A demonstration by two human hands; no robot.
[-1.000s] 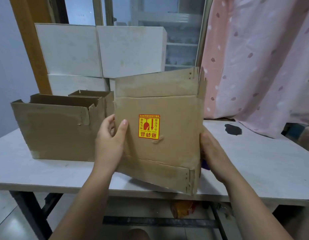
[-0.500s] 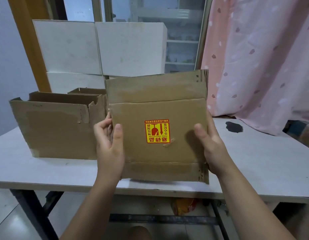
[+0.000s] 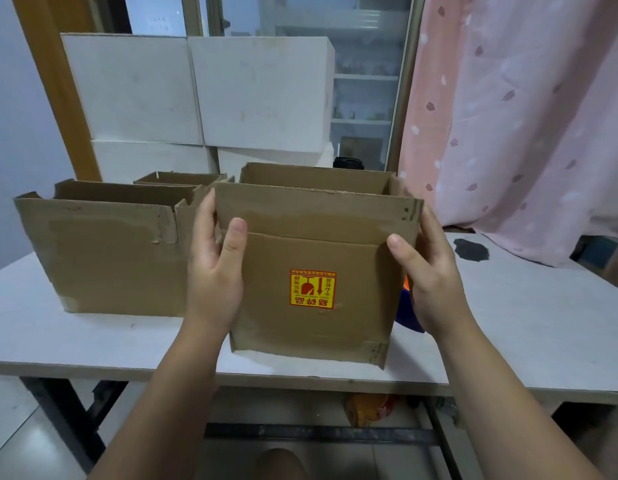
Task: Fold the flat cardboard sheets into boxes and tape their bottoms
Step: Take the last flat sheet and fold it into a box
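Now: left grip [image 3: 214, 271] and right grip [image 3: 428, 278] each clasp a side edge of the opened-out box [image 3: 311, 330]. Likely light, stiff, crease-prone; best held at side folds.

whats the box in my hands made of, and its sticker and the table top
The box looks like matte brown corrugated cardboard: creased fold lines, frayed edges, scuffed patches. Its sticker seems printed paper or film, yellow and red; I cannot tell which. The table top looks like white laminate or painted board, smooth, faintly marked.
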